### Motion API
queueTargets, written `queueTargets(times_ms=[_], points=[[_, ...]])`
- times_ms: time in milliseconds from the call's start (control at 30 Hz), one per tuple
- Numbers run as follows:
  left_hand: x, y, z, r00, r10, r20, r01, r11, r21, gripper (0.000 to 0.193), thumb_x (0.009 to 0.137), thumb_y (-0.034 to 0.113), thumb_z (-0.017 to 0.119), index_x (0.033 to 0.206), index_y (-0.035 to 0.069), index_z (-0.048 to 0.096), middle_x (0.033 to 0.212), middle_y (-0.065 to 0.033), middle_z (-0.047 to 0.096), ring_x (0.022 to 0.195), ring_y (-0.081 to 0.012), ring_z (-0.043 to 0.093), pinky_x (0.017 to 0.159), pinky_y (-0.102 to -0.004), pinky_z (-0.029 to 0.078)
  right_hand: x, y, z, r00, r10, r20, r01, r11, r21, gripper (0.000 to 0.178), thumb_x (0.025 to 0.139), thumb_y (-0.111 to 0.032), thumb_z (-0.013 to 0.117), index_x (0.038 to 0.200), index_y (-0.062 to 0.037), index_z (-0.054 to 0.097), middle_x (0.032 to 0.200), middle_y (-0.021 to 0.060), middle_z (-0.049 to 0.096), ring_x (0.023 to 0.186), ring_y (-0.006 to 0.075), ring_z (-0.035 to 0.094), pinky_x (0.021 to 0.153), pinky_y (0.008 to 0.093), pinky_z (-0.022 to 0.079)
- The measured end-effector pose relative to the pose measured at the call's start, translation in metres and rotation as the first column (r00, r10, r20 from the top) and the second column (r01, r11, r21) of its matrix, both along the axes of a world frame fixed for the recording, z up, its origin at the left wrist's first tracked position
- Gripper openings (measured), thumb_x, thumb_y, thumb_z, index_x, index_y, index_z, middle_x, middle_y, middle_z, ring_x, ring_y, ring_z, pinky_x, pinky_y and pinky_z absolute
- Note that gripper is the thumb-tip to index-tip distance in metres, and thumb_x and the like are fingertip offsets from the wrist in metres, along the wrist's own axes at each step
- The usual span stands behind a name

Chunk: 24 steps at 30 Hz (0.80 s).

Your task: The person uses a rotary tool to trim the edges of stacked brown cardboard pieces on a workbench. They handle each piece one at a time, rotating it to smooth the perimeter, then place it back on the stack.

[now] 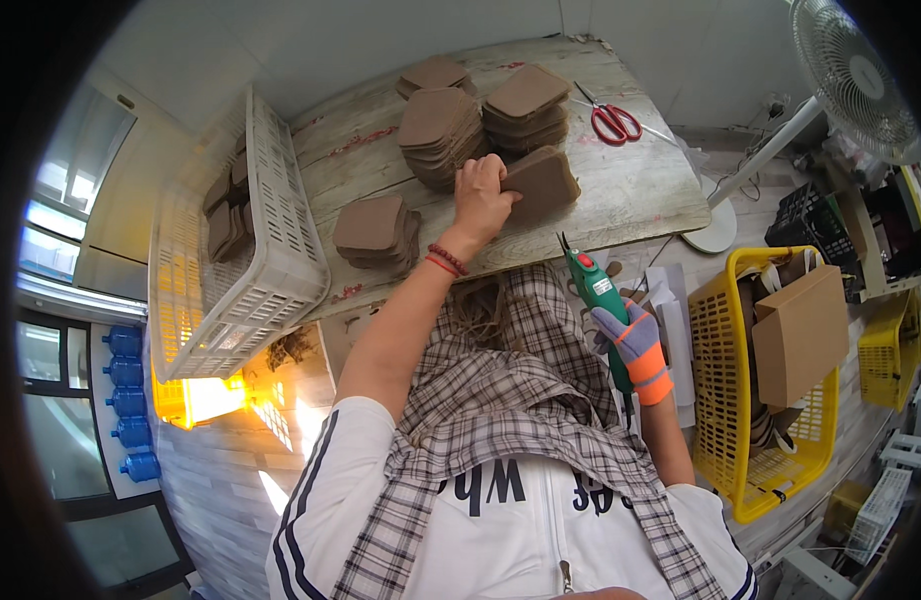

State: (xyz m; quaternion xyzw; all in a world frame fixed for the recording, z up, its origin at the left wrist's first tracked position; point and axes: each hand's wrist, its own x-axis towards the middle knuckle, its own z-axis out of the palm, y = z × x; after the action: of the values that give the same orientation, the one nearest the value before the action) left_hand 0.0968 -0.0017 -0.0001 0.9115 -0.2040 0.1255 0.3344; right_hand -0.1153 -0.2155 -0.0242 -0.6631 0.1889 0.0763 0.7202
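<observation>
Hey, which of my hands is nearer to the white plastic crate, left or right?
Left. Your left hand is at a brown stack on the table, right of the white crate; your gloved right hand is farther right, holding a green tool.

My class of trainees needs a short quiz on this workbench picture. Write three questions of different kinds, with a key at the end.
1. True or false: the grey and orange glove is on the left hand.
2. Choose one. The right hand holds: (A) a white fan; (B) a green tool; (C) red-handled scissors.
3. Fill the gap: seen by the person, the white crate stands to the ____ of the brown stacks on the table.

Key
1. False; it is on the right hand.
2. B.
3. left
</observation>
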Motion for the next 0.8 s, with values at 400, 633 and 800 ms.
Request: queueTargets(times_ms=[400, 633, 800], points=[[-0.044, 0.001, 0.007, 0.884, -0.412, -0.220, -0.356, -0.290, -0.888, 0.032, 0.086, -0.002, 0.060, 0.116, 0.003, 0.049, 0.115, -0.0081, 0.057, 0.106, -0.0223, 0.056, 0.095, -0.0373, 0.047, 0.035, 0.041, 0.048, 0.995, 0.009, 0.097, -0.005, 0.999, -0.043, 0.036, 0.081, -0.027, 0.073, 0.101, -0.0008, 0.057, 0.066, 0.0009, 0.057, 0.051, 0.0069, 0.052, 0.046, 0.0210, 0.040], [-0.047, 0.000, 0.005, 0.888, -0.415, -0.199, -0.382, -0.422, -0.822, 0.033, 0.087, -0.002, 0.058, 0.119, 0.004, 0.049, 0.118, -0.0100, 0.056, 0.108, -0.0257, 0.055, 0.096, -0.0406, 0.046, 0.041, 0.055, 0.050, 0.995, 0.028, 0.098, -0.025, 0.999, -0.031, 0.038, 0.080, -0.025, 0.074, 0.102, -0.0005, 0.056, 0.067, 0.0010, 0.057, 0.053, 0.0069, 0.052, 0.046, 0.0211, 0.042], [-0.052, -0.002, 0.003, 0.865, -0.451, -0.220, -0.409, -0.378, -0.831, 0.036, 0.087, -0.002, 0.057, 0.122, 0.003, 0.046, 0.121, -0.0114, 0.055, 0.111, -0.0271, 0.054, 0.099, -0.0419, 0.044, 0.039, 0.058, 0.056, 0.995, 0.026, 0.093, -0.024, 0.999, -0.027, 0.037, 0.080, -0.025, 0.074, 0.101, -0.0003, 0.057, 0.069, 0.0013, 0.058, 0.054, 0.0072, 0.053, 0.046, 0.0212, 0.042]])
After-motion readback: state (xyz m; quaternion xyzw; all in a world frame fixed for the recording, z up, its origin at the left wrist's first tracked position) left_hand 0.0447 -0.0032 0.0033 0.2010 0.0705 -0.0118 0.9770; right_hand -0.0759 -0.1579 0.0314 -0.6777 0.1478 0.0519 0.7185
